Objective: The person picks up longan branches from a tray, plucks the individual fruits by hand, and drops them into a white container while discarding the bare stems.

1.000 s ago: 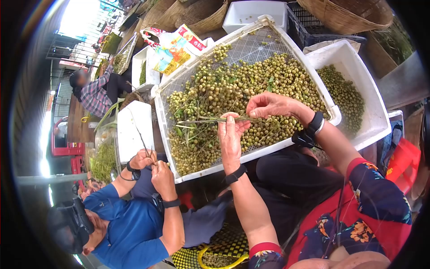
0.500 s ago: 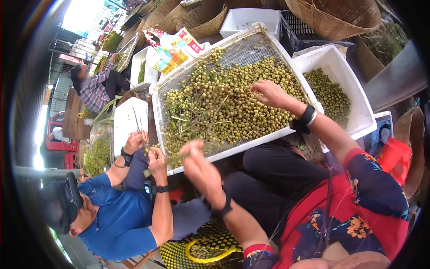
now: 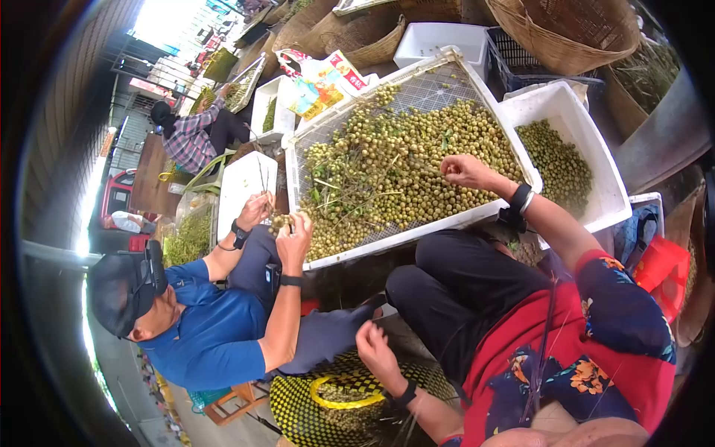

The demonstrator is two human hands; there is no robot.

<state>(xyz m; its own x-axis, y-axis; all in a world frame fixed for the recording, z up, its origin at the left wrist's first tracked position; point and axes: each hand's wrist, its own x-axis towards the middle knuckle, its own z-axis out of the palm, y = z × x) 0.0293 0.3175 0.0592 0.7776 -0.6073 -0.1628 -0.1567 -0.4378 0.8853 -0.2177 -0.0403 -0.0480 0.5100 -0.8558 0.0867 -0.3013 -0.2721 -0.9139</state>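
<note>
My right hand (image 3: 468, 171) is over the pile of small round green-brown fruits (image 3: 417, 164) in a white mesh-bottomed tray (image 3: 402, 241). Its fingers are curled together, and what they hold, if anything, is hidden. My left hand (image 3: 377, 356) is low, beside the tray and over a black-and-yellow woven basket (image 3: 298, 402) with a yellow handle. Its fingers are loosely bent and apart, with nothing seen in them. Twigs and leaves lie among the fruits, mostly on the tray's left side.
A co-worker in blue (image 3: 216, 320) sits at left, both hands holding twigs near the tray's corner. A white box (image 3: 607, 186) of fruits stands right of the tray. Beyond are a plastic bag (image 3: 320, 86), a black crate (image 3: 514, 63), wicker baskets (image 3: 570, 37) and another person (image 3: 195, 138).
My left hand has moved down from the tray's near edge to over the woven basket. My right hand stays over the fruits. The whole view has shifted slightly.
</note>
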